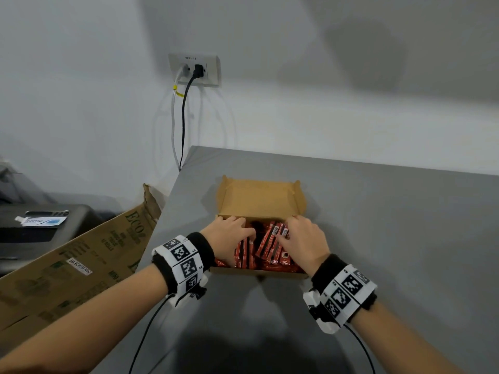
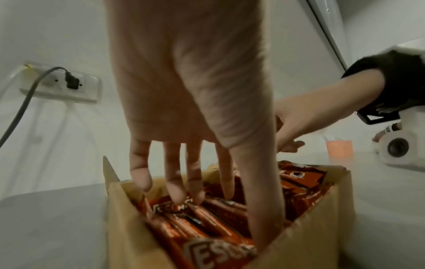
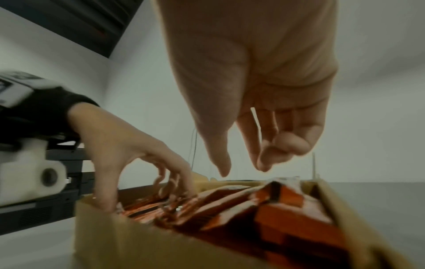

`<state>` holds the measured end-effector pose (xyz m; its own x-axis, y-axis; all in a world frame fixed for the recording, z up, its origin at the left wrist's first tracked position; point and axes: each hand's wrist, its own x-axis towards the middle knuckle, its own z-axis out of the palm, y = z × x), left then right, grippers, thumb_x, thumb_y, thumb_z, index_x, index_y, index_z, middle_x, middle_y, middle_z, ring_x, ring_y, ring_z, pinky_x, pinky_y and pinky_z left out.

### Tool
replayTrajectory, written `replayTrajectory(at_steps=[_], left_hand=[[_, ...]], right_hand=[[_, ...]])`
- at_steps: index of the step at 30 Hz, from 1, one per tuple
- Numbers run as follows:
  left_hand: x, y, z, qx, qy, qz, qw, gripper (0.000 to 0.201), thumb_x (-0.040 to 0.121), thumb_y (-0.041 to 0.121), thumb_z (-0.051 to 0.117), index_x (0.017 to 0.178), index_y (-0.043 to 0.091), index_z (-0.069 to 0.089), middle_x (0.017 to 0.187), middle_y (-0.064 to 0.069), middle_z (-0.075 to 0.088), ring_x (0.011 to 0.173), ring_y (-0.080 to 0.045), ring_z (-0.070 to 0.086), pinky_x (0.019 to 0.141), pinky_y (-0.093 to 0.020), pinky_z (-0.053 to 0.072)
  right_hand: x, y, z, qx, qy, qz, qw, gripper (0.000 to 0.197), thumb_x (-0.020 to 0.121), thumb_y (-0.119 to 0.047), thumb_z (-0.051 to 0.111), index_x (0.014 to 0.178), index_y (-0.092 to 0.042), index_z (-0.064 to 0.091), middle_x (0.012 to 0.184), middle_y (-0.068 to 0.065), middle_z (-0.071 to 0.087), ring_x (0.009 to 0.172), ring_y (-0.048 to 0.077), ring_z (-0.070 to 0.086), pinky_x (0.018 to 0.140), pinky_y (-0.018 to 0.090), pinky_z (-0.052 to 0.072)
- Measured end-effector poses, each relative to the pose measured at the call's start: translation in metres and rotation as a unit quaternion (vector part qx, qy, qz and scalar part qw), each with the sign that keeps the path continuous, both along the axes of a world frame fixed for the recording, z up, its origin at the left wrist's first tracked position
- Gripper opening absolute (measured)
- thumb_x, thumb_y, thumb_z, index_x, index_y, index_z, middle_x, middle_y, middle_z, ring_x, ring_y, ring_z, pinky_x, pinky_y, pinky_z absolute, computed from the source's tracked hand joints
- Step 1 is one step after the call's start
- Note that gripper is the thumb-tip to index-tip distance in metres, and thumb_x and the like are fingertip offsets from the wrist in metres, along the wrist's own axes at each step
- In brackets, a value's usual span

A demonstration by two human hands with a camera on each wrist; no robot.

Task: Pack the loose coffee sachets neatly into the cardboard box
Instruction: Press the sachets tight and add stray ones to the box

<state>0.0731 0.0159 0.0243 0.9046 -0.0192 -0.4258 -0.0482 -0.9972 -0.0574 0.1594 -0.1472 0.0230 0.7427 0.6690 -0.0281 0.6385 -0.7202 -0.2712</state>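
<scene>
You are levelling the coffee sachets (image 1: 270, 245) inside the cardboard box (image 1: 259, 197), left hand (image 1: 229, 233) pressing flat-fingered, right hand (image 1: 305, 238) hovering loose and empty, with tidying tilted ones probably coming next.

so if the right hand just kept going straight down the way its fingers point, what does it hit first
Most likely the red coffee sachets standing tilted in the cardboard box. In the right wrist view the right hand hangs with thumb and fingertips pointing down just above them, nothing between. The exact gap is hard to judge.
</scene>
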Motion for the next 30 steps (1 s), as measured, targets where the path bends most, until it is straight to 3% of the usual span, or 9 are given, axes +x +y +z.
replayTrajectory(at_steps=[6, 14, 21, 30], left_hand=[[0.002, -0.003, -0.001, 0.036, 0.048, -0.009, 0.998, 0.086, 0.077, 0.035, 0.071, 0.146, 0.022, 0.021, 0.129, -0.01, 0.038, 0.114, -0.025, 0.044, 0.094, -0.039, 0.046], [0.01, -0.008, 0.001, 0.039, 0.097, 0.0, 0.995, 0.099, 0.071, 0.026, 0.078, 0.147, 0.026, 0.014, 0.129, -0.014, 0.036, 0.109, -0.031, 0.053, 0.09, -0.04, 0.05], [0.008, -0.008, 0.001, 0.019, 0.07, 0.006, 0.997, 0.077, 0.076, 0.028, 0.073, 0.142, 0.021, 0.033, 0.132, -0.013, 0.032, 0.105, -0.03, 0.054, 0.085, -0.038, 0.052], [-0.005, 0.002, 0.012, -0.04, -0.015, 0.011, 0.999, 0.039, 0.086, 0.007, 0.057, 0.123, 0.021, 0.055, 0.12, -0.006, 0.039, 0.101, -0.021, 0.048, 0.081, -0.032, 0.047]], right_hand=[[-0.018, 0.013, -0.009, -0.004, 0.013, 0.152, 0.988, 0.03, 0.095, -0.022, 0.045, 0.123, -0.015, 0.055, 0.115, 0.004, 0.054, 0.108, 0.019, 0.052, 0.086, 0.029, 0.046], [-0.012, 0.013, -0.013, -0.051, -0.003, 0.164, 0.985, 0.03, 0.094, -0.023, 0.045, 0.118, -0.01, 0.06, 0.113, 0.007, 0.051, 0.108, 0.021, 0.047, 0.09, 0.033, 0.045], [-0.009, 0.007, -0.017, -0.043, 0.014, 0.145, 0.988, 0.029, 0.093, -0.019, 0.046, 0.116, -0.009, 0.061, 0.12, 0.009, 0.051, 0.117, 0.024, 0.047, 0.096, 0.036, 0.044], [-0.008, 0.005, -0.02, -0.014, 0.006, 0.165, 0.986, 0.029, 0.095, -0.021, 0.045, 0.116, -0.01, 0.062, 0.114, 0.005, 0.053, 0.111, 0.02, 0.047, 0.094, 0.03, 0.042]])
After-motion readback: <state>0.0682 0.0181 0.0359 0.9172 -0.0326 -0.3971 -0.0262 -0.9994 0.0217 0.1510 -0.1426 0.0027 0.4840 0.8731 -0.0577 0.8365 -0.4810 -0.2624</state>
